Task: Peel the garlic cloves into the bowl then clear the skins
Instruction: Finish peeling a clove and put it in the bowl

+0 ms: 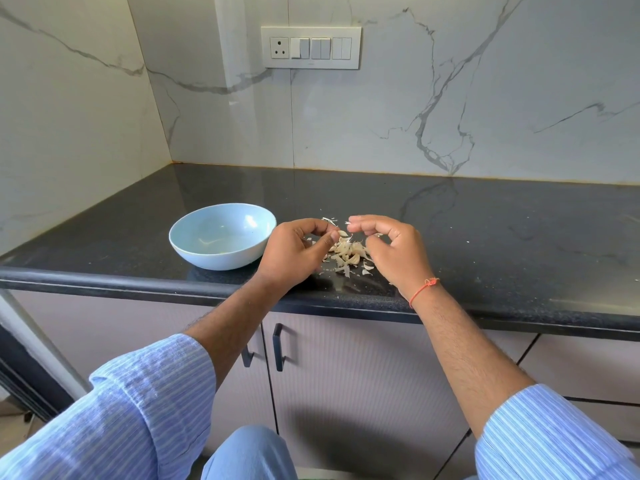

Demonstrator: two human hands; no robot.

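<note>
Two hands: both raised just above a heap of garlic, fingertips close together over it.
Garlic clove: a small pale clove [343, 233] sits between the two hands, at the tip of the left thumb and forefinger; too small to tell how much skin is on it.
Left hand: the left hand [297, 251] has its fingers curled, thumb and forefinger pinching the clove.
Right hand: the right hand [391, 249] has its fingers curled inward, thumb and forefinger tips drawn together next to the clove; whether they touch it, I cannot tell.
Garlic heap: a loose pile of cloves and skins [348, 255] lies on the worktop directly below the hands, near the front edge.
Stray skins: thin flakes [329, 220] are scattered around the pile, some behind the hands and some towards the front edge.
Bowl: a light blue bowl [194, 237] stands upright just left of the left hand; something pale lies at its bottom, too faint to name.
Worktop: a dark polished worktop [485, 230] carries the bowl and the garlic.
Wrist: an orange thread [423, 289] is tied round the right wrist.
Sleeves: blue striped sleeves [152, 393] are pushed up both forearms.
Wall: a white marble wall with a switch panel [310, 47] rises behind the worktop.
Below: cupboard doors with dark handles [278, 347] sit under the worktop.
</note>
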